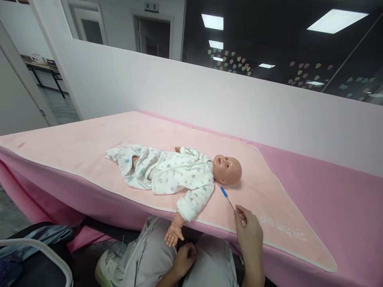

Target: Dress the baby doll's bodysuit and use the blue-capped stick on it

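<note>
A baby doll in a white patterned suit lies on its back on a pale pink blanket, head to the right. One doll arm hangs over the table's front edge. My right hand pinches the near end of a thin thermometer with a blue tip, which points toward the doll's neck. My left hand rests on my lap below the table edge, fingers curled, holding nothing that I can see.
The blanket lies on a darker pink table cover. A white partition wall runs behind the table. A dark chair with a white frame stands at the lower left. My grey trousers show under the table.
</note>
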`<state>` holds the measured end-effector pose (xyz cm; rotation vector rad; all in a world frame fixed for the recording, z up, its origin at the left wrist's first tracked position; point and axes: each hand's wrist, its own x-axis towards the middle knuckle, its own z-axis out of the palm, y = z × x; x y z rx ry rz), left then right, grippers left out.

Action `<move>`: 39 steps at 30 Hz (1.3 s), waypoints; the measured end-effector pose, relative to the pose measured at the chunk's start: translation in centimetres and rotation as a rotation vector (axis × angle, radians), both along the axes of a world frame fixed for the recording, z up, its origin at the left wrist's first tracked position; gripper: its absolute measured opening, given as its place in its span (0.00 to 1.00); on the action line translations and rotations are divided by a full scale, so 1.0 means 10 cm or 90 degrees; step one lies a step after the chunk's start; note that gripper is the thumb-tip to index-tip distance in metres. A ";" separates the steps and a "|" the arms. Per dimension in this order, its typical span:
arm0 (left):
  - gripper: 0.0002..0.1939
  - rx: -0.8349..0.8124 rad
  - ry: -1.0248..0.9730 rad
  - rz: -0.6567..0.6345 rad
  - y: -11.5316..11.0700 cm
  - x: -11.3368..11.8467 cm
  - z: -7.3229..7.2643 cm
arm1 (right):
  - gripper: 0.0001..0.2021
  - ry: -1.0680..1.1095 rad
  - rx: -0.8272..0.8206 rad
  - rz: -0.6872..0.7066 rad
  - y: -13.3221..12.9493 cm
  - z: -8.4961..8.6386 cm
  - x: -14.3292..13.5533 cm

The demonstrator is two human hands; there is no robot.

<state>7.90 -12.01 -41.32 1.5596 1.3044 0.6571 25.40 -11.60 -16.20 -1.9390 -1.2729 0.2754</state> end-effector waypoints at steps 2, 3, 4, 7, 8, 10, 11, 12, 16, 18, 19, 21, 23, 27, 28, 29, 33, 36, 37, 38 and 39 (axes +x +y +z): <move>0.13 0.016 -0.004 -0.004 0.00 -0.01 -0.02 | 0.22 0.002 -0.002 0.002 0.00 0.01 0.00; 0.14 0.022 -0.005 -0.005 0.00 -0.01 -0.03 | 0.22 0.004 -0.004 0.003 0.00 0.01 0.00; 0.14 0.026 -0.005 -0.006 0.01 -0.01 -0.04 | 0.22 0.005 -0.006 0.005 -0.01 0.01 0.00; 0.14 0.017 0.000 -0.003 0.01 -0.02 -0.05 | 0.22 0.007 -0.009 0.005 -0.01 0.01 0.01; 0.15 0.013 0.001 -0.002 0.01 -0.02 -0.05 | 0.22 0.007 -0.007 0.005 -0.02 0.01 0.01; 0.14 0.005 -0.001 -0.001 0.01 -0.02 -0.03 | 0.22 0.006 -0.005 0.006 -0.01 0.01 0.00; 0.14 0.003 -0.001 -0.002 0.00 -0.02 -0.03 | 0.22 0.004 -0.004 0.006 -0.01 0.01 0.00; 0.14 0.001 0.000 -0.003 0.00 -0.02 -0.02 | 0.22 0.002 -0.004 0.006 0.00 0.00 0.00; 0.14 -0.008 0.014 0.009 0.00 -0.01 0.00 | 0.21 -0.011 0.000 0.004 0.01 0.00 -0.01; 0.14 -0.008 0.021 0.017 0.00 -0.01 -0.01 | 0.21 -0.017 0.005 0.007 0.00 -0.01 -0.01; 0.14 -0.008 0.024 0.018 0.01 -0.01 -0.01 | 0.20 -0.020 0.008 0.009 0.00 -0.01 -0.01; 0.14 -0.007 0.030 0.017 0.01 -0.01 -0.02 | 0.20 -0.024 0.011 0.011 0.00 -0.02 0.00; 0.13 -0.002 0.031 0.018 0.00 -0.01 -0.01 | 0.20 -0.031 0.020 0.011 0.00 -0.03 0.00; 0.11 0.001 0.027 0.020 -0.01 -0.02 0.01 | 0.20 -0.048 0.037 0.018 0.01 -0.05 0.00; 0.11 -0.001 0.029 0.020 -0.01 -0.02 0.01 | 0.20 -0.051 0.037 0.018 0.01 -0.05 0.00; 0.12 -0.003 0.033 0.021 -0.01 -0.02 0.01 | 0.20 -0.052 0.036 0.018 0.01 -0.05 0.00; 0.12 -0.006 0.034 0.026 0.00 -0.01 -0.01 | 0.21 -0.054 0.040 0.019 0.00 -0.04 0.01; 0.13 -0.020 0.024 0.029 0.01 0.00 0.00 | 0.20 -0.054 0.043 0.018 -0.01 -0.03 0.00; 0.13 -0.024 0.020 0.030 0.01 0.00 0.00 | 0.20 -0.054 0.041 0.016 -0.01 -0.03 0.00; 0.13 -0.026 0.014 0.035 0.01 0.00 0.01 | 0.20 -0.053 0.038 0.013 -0.01 -0.03 0.00; 0.13 -0.025 0.008 0.040 0.01 0.00 0.01 | 0.20 -0.053 0.036 0.012 -0.01 -0.02 -0.01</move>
